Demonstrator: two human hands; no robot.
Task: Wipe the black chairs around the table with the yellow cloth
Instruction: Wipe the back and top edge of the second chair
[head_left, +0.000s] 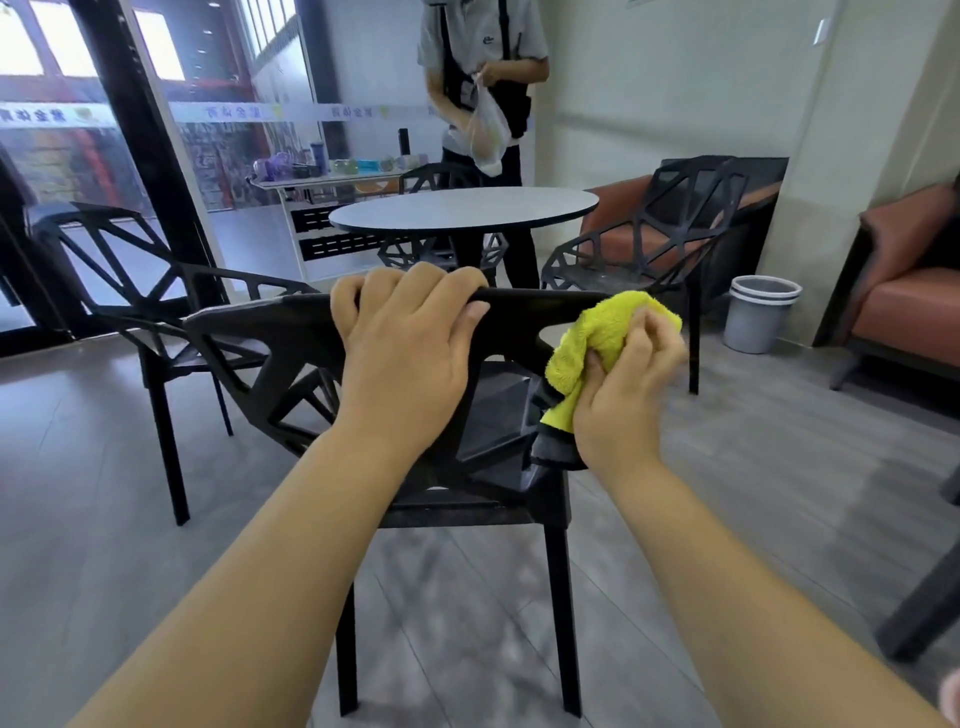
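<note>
Yellow cloth (605, 338) rubs chair (291, 332) (apparently).

Brightness: even and moderate indoors; no deep shade.
Source: daylight through the glass wall (67, 67) at far left, its upper panes blown out to white.
Glare: pale sheen on the round table (462, 208) top and on the floor (78, 467) at left.
Shadows: soft and faint under the near chair (291, 338).
Blur: right hand (623, 384) slightly motion-smeared; the floor nearby is mottled and soft.
Distortion: wide-angle bending of uprights at both edges; forearms stretched at near edge.
</note>
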